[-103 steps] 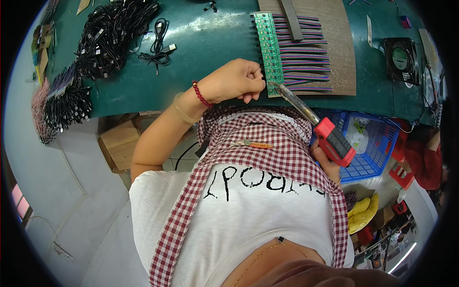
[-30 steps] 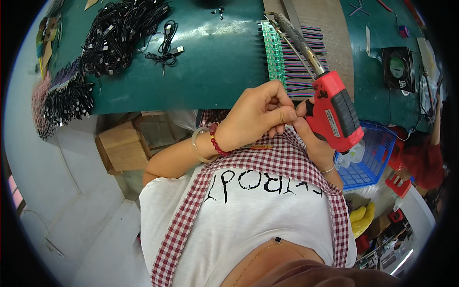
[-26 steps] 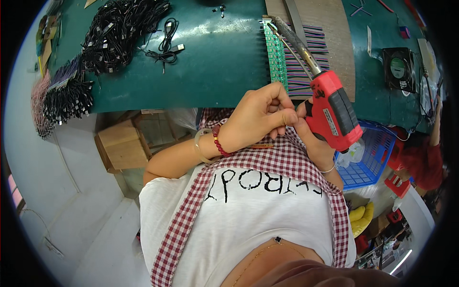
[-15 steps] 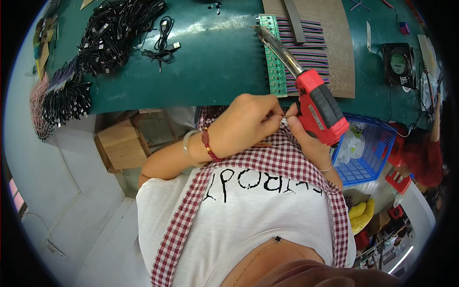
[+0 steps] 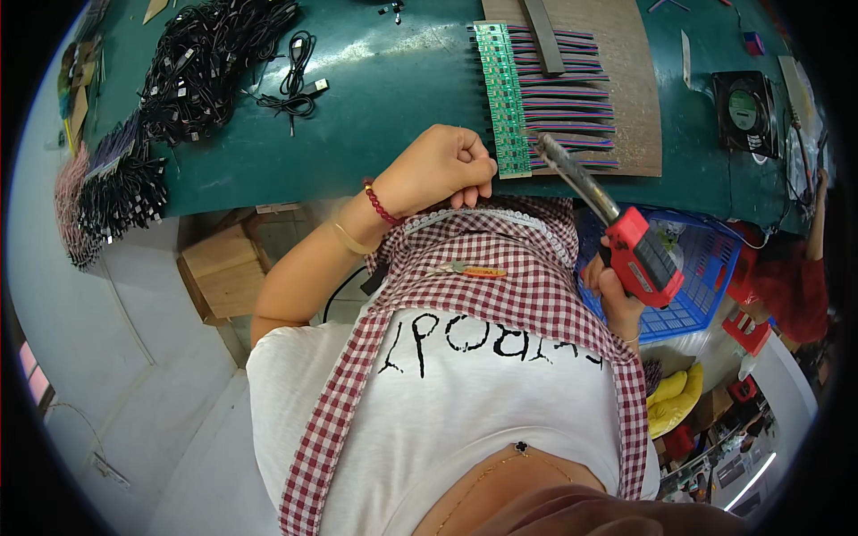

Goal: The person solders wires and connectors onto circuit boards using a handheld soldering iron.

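My right hand (image 5: 615, 297) is wrapped round the handle of a red and black pistol-shaped soldering gun (image 5: 645, 259). Its long metal barrel points up and left, with the tip over the wires beside a strip of green circuit boards (image 5: 503, 100). Striped multicoloured wires (image 5: 565, 105) run rightward from that strip. Close to the strip's near end, at the table edge, my left hand (image 5: 447, 168) has its fingers curled together. Whatever they may hold is hidden. Below that hand, a red-and-white checked apron (image 5: 500, 246) spreads over my lap.
Brown cardboard (image 5: 633, 107) lies under the wires, with a grey bar (image 5: 542, 36) across them. Black cables (image 5: 219, 67) are heaped on the left of the green table (image 5: 384, 107). A black fan (image 5: 744, 113) stands at right; a blue basket (image 5: 688, 314) is below the edge.
My hands have parted from where they met at the apron. The left has moved up and left; the right has drawn back down and right, carrying the soldering gun away from the boards.
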